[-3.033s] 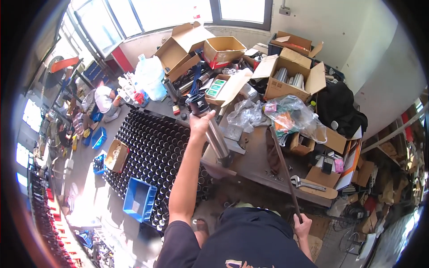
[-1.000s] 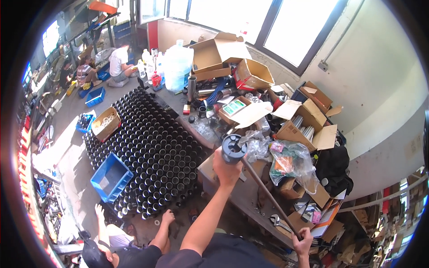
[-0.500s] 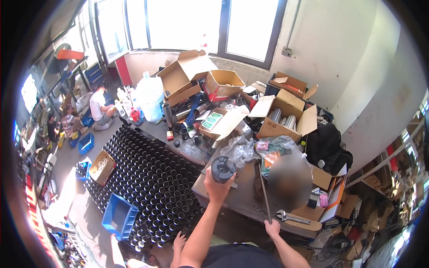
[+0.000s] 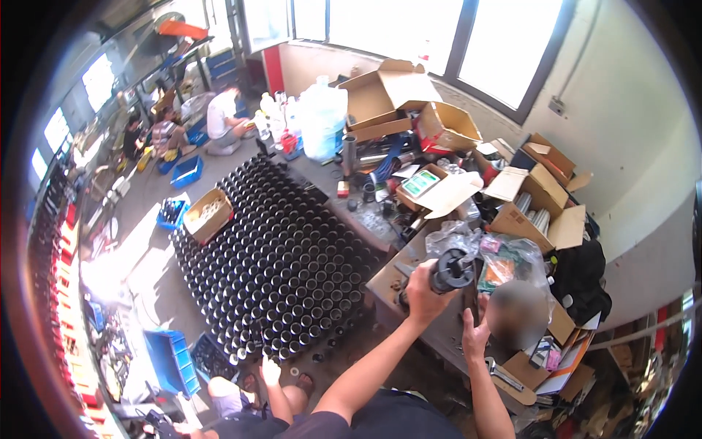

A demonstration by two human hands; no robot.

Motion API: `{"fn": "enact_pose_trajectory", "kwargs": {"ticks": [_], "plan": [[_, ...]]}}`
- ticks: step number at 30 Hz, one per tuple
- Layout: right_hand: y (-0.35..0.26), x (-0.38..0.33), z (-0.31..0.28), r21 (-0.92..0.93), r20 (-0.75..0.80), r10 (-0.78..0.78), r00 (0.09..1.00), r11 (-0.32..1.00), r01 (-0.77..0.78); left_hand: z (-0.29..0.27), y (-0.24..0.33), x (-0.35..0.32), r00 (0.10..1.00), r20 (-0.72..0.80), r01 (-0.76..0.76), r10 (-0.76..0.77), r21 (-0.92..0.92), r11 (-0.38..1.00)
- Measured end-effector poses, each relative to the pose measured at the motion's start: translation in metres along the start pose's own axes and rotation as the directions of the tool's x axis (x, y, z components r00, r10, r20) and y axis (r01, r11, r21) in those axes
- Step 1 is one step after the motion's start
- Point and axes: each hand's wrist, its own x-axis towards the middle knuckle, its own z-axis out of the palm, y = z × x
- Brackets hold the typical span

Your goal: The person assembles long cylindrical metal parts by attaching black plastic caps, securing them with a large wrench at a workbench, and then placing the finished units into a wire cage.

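Observation:
My left hand is wrapped round a short black cylindrical part with a slotted, open end, held above the workbench. To its right, my right hand is by a dark narrow strip on the bench, its thumb and fingers apart. No metal rod can be made out in it. Close by lie crumpled clear plastic bags. An adjustable wrench rests on the bench's near right part, by my right forearm. A round patch beside my right hand is blurred.
Rows of upright black tubes cover the floor to the left. Another person's hand is at their near edge, beside a blue crate. Cardboard boxes and bottles crowd the back. Several people sit far left.
The view has swung left. My left hand has tilted the black part, turning its slotted end rightward. My right hand has come up beside it, its grip on the metal rod no longer visible.

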Motion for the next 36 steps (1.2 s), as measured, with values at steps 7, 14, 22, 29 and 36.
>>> {"fn": "enact_pose_trajectory", "kwargs": {"ticks": [7, 14, 22, 29, 36], "plan": [[-0.15, 0.038, 0.105, 0.32, -0.107, -0.13, 0.986, 0.934, 0.158, 0.001, -0.01, 0.013, 0.985, -0.163, -0.037, 0.057, 0.122, 0.992], [-0.132, 0.067, 0.109, 0.371, 0.058, -0.217, 0.974, 0.911, 0.181, -0.014, -0.018, 0.037, 0.995, 0.062, 0.078, -0.079, 0.013, 0.997], [-0.134, 0.113, 0.088, 0.409, 0.48, -0.512, 0.712, 0.849, 0.335, -0.048, -0.021, 0.09, 0.732, 0.68, 0.283, 0.029, -0.342, 0.896], [-0.147, 0.061, 0.089, 0.199, 0.195, -0.265, 0.945, 0.954, 0.226, -0.009, -0.032, 0.02, 0.992, -0.124, -0.007, 0.01, 0.027, 1.0], [-0.113, 0.066, 0.111, 0.278, 0.053, -0.278, 0.959, 0.927, 0.253, -0.003, -0.033, 0.022, 0.989, -0.146, 0.022, -0.011, 0.074, 0.997]]}}
